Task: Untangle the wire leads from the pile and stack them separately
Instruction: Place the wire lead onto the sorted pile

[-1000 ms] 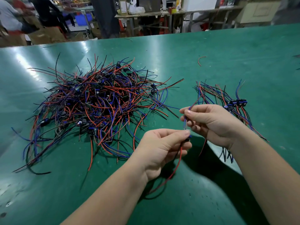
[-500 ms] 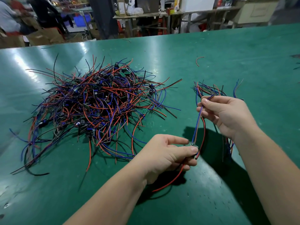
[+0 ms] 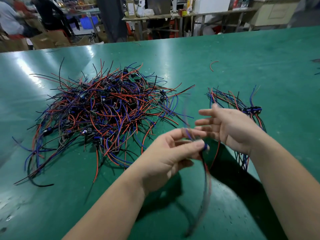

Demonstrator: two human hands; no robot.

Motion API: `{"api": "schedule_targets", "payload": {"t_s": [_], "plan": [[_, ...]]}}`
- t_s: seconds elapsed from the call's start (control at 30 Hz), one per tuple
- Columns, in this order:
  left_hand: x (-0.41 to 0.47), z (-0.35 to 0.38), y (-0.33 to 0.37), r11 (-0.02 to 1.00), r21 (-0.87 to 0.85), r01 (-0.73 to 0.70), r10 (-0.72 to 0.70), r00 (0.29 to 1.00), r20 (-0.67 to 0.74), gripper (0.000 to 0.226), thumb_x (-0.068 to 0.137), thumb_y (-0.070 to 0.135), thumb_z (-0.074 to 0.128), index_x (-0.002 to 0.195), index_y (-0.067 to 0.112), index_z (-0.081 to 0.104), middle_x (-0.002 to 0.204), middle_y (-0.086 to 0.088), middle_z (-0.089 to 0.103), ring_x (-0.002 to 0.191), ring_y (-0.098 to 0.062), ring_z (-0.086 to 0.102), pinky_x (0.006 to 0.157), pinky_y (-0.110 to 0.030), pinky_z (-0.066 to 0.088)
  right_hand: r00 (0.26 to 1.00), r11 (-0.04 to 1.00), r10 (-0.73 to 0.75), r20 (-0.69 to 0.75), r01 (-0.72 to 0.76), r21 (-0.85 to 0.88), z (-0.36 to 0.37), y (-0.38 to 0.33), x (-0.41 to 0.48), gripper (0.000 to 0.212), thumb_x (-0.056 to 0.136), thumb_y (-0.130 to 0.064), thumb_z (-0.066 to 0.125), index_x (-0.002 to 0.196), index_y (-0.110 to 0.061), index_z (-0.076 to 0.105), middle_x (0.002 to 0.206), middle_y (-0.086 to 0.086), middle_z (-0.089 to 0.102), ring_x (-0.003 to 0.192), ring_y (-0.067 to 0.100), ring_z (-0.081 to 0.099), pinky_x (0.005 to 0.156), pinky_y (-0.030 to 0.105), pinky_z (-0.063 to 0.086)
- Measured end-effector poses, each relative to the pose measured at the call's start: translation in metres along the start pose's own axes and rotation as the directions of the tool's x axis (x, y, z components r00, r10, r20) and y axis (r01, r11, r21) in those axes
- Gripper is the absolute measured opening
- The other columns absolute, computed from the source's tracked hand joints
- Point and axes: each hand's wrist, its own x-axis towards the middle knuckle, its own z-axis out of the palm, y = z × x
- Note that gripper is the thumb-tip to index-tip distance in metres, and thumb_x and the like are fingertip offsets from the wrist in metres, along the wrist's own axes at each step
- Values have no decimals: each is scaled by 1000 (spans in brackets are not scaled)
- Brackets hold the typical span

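While our left hand [image 3: 166, 156] pinches a single wire lead [image 3: 207, 170] between thumb and fingertips, right at its blue connector [image 3: 205, 147], our right hand [image 3: 232, 129] hangs just beside it, released, fingers spread and straight, holding nothing. We hold the lead above the green table [image 3: 242, 54], near its front edge, between the two heaps. Its long axis runs roughly away from us and back. One set of wires rises from the pinch toward the far side, and the red and dark wires droop from the connector down toward us in a loose curve. Motion blur smears both ends, so we cannot tell exactly where the tips lie.

To our left the tangled pile [image 3: 103, 115] of red, blue and black leads sprawls on the table, its wires pointing every way, with small connectors and boards caught among them. To our right, partly behind the right hand and wrist, sits the sorted stack [image 3: 230, 101]. Its leads lie roughly parallel, their blue connectors [image 3: 252, 110] are lined up side by side, and free ends fan toward the far left while others run toward us under the wrist. A short red wire scrap [image 3: 213, 64] lies alone farther back, well apart from both heaps
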Motion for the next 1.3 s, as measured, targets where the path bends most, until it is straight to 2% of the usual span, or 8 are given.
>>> {"api": "schedule_targets", "payload": {"t_s": [0.13, 0.23, 0.37, 0.47, 0.73, 0.83, 0.93, 1.3], "plan": [[5, -7, 8, 942, -226, -247, 201, 957, -209, 13, 56, 14, 74, 65, 22, 70, 68, 3, 66, 49, -4, 57, 52, -13, 45, 944, 934, 121, 308, -3, -357, 1, 8, -8, 40, 78, -4, 66, 117, -6, 59, 81, 13, 64, 63, 19, 65, 56, 23, 53], [7, -11, 8, 917, -165, -364, 291, 892, -346, 25, 49, 19, 77, 70, 18, 63, 64, 3, 64, 55, -7, 60, 54, -14, 49, 848, 950, 109, 519, 65, -307, 8, 13, -15, 40, 69, -16, 77, 108, -18, 69, 82, 7, 67, 69, 19, 64, 62, 23, 52], [9, -11, -4, 806, 401, -434, 576, 730, -367, 33, 56, 24, 82, 76, 16, 58, 66, 6, 61, 59, -5, 54, 60, -15, 45, 901, 996, -84, 425, 70, 49, 23, 13, -15, 25, 61, -23, 77, 85, -16, 77, 69, 2, 68, 57, 8, 61, 56, 16, 50], [11, -11, -13, 720, 545, -429, 640, 714, -284, 35, 60, 25, 88, 76, 21, 57, 68, 9, 62, 61, -3, 55, 61, -16, 45, 957, 984, -102, 272, 57, 166, 28, 9, -15, 11, 65, -16, 67, 69, -11, 76, 58, -1, 63, 47, 3, 56, 49, 13, 48], [12, -8, -16, 795, 492, -355, 523, 813, -258, 26, 69, 5, 51, 67, 24, 68, 71, 2, 72, 73, -14, 69, 68, -22, 53, 975, 970, -97, 198, 48, 238, 23, 4, -14, 16, 69, -10, 62, 84, -6, 66, 63, 2, 59, 47, 7, 56, 46, 18, 49], [13, -4, -12, 967, 116, -227, 253, 910, -327, 11, 73, 16, 60, 82, 15, 65, 78, -6, 72, 76, -20, 69, 70, -32, 55, 962, 978, -98, 254, 46, 204, 24, 7, -14, 22, 70, -9, 62, 91, -6, 70, 64, 3, 59, 50, 6, 56, 48, 16, 48], [14, -4, -13, 995, 48, -87, 97, 954, -283, 21, 85, 28, 63, 94, 10, 66, 87, -7, 74, 80, -19, 67, 78, -34, 53, 957, 986, -105, 272, 65, 153, 27, 10, -13, 29, 71, -6, 62, 99, -3, 66, 66, 3, 63, 54, 7, 59, 51, 16, 50], [17, -2, -16, 976, -217, 15, -65, 972, -226, 54, 59, 52, 68, 99, 16, 63, 99, -15, 71, 88, -23, 71, 82, -34, 55, 963, 954, -193, 186, 139, 266, 33, 14, -11, 32, 66, -4, 65, 98, -8, 68, 64, 0, 60, 56, 6, 59, 57, 16, 51]]}}
